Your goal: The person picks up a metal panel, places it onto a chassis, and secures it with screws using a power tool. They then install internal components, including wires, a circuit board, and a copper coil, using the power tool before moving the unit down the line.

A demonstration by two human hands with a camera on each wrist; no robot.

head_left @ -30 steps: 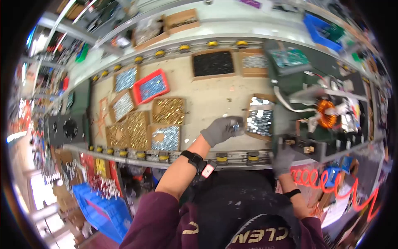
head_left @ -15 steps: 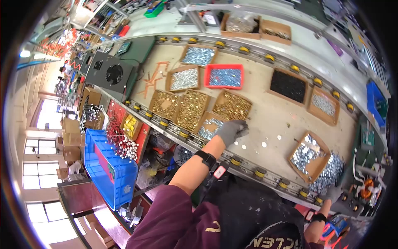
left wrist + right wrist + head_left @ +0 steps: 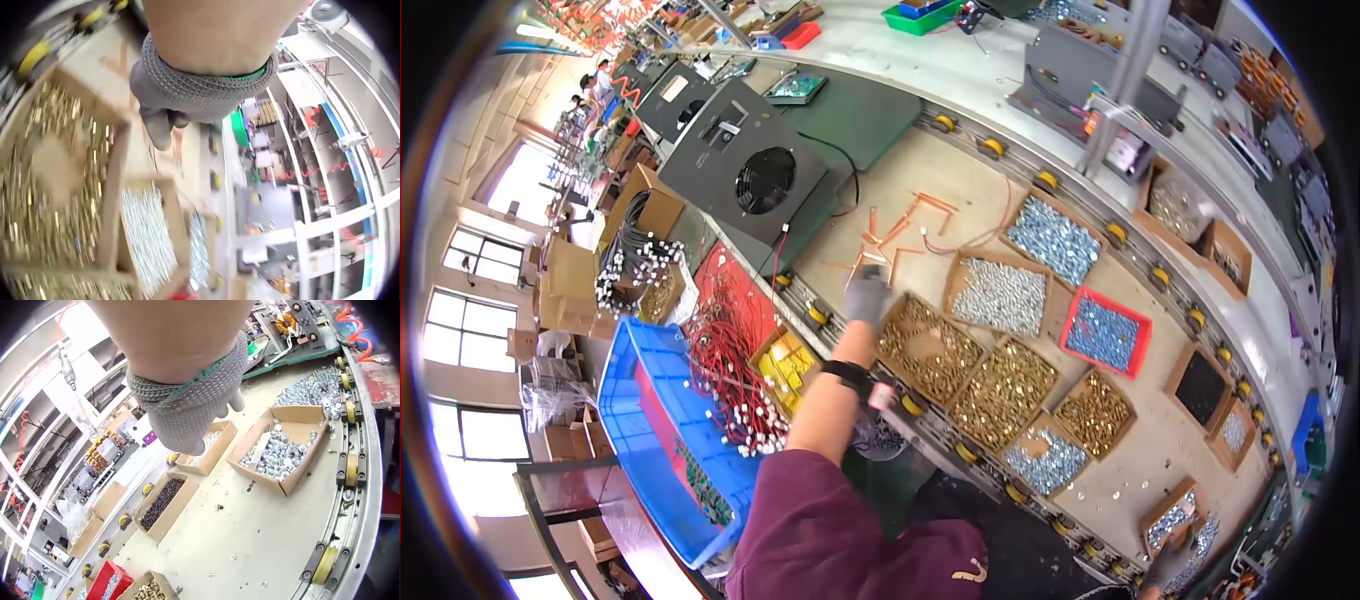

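My left hand [image 3: 866, 297], in a grey glove, reaches to several thin copper-coloured strips [image 3: 925, 205] lying on the bench. In the left wrist view the gloved left hand [image 3: 187, 94] has loosely bent fingers, and nothing shows in them. Beside it stands a cardboard box of brass-coloured screws [image 3: 930, 350]. My right hand [image 3: 1168, 566], also gloved, is at the lower right, by a small cardboard box of silver screws [image 3: 275, 456] with a loose heap of silver screws [image 3: 312, 387] beside it. The right hand's fingers hang relaxed, partly hidden behind the palm.
More boxes hold silver screws [image 3: 1000, 297], brass screws [image 3: 1005, 390] and black screws [image 3: 1202, 388]; a red tray [image 3: 1142, 350] stands among them. A dark housing with a fan [image 3: 745, 170] is at the far left end. Rollers line the bench edges. A blue crate [image 3: 635, 430] and red cables [image 3: 725, 365] lie left.
The head view has swung left. My left hand has moved left along the bench, past the screw boxes to the copper-coloured strips. The right hand stays near the heaped silver screws.
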